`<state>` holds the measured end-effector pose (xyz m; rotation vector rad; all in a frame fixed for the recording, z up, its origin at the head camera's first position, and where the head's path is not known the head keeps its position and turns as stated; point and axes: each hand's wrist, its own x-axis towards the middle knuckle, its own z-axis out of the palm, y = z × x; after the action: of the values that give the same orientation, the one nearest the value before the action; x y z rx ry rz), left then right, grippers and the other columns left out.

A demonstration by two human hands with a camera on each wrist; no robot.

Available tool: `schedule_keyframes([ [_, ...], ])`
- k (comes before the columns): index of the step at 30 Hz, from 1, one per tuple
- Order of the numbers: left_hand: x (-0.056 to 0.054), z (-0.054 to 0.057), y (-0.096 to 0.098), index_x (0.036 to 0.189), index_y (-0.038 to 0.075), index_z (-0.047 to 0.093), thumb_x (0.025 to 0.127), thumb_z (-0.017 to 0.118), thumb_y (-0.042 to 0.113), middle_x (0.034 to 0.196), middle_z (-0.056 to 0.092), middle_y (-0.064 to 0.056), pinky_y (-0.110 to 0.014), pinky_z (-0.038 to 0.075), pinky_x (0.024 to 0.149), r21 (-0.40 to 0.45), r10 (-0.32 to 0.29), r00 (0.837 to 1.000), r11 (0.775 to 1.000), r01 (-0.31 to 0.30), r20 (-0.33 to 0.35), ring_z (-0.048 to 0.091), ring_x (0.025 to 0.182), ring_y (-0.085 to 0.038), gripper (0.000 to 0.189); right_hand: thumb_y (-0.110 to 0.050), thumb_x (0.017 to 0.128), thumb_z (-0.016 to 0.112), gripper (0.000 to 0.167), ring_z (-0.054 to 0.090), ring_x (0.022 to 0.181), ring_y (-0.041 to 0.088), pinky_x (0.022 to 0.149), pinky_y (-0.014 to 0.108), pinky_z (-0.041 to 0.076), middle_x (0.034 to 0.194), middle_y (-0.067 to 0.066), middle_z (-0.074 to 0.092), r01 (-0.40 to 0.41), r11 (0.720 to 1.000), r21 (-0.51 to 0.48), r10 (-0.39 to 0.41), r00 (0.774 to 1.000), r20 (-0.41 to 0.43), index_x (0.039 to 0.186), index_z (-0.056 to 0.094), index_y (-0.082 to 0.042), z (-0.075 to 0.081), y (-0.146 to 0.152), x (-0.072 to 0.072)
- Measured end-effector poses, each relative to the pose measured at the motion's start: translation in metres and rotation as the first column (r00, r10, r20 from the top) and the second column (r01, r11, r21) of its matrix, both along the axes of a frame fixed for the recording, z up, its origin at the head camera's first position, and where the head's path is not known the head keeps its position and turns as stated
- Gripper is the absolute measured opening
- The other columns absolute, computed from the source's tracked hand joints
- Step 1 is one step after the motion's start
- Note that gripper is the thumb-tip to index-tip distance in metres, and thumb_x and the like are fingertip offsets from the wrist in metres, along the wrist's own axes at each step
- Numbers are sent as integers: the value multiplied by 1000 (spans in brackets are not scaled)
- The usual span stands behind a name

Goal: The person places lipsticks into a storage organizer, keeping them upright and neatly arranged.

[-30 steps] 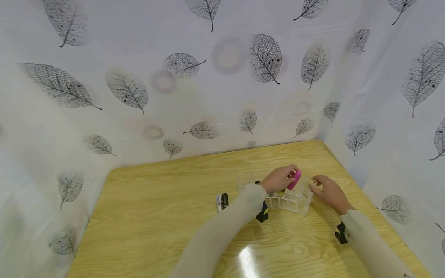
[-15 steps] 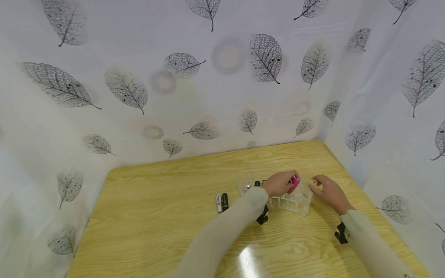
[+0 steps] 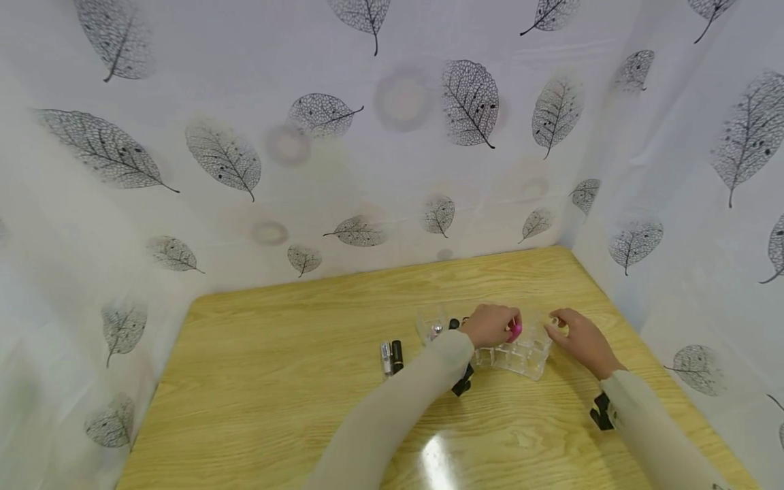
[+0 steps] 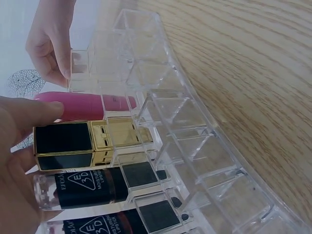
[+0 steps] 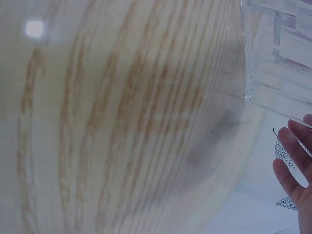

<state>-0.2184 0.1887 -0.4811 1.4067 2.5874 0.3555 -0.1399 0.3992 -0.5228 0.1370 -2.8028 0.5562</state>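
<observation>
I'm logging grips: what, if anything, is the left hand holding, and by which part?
The left hand holds the pink tube near its rounded upper end; the lower end shows within the clear organizer.

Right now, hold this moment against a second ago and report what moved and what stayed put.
The left hand has come down in the head view, lowering the pink tube; its far end now shows within the clear organizer. The hand has not let go. Unchanged: the right hand at the organizer's end, and the silvery tube and black tube on the table.
</observation>
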Motion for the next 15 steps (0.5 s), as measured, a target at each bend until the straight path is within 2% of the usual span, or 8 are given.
schedule_keyframes([
  [8, 2, 2, -1, 119, 30, 55, 89, 63, 30, 100, 61, 14, -30, 42, 96, -49, 51, 999, 997, -52, -7, 55, 89, -1, 31, -15, 88, 64, 29, 59, 82, 32, 69, 48, 49, 98, 22, 62, 1, 1000, -2, -1, 1000, 22, 108, 60, 7, -1, 1, 0],
  [15, 5, 9, -8, 131, 30, 47, 88, 65, 33, 111, 60, 11, -31, 44, 97, -23, 47, 998, 999, -48, -45, 56, 95, -5, 46, -14, 86, 66, 29, 58, 79, 30, 67, 48, 50, 95, 20, 63, 10, 1000, 6, -10, 1000, -9, 106, 61, 6, -5, 2, -1],
])
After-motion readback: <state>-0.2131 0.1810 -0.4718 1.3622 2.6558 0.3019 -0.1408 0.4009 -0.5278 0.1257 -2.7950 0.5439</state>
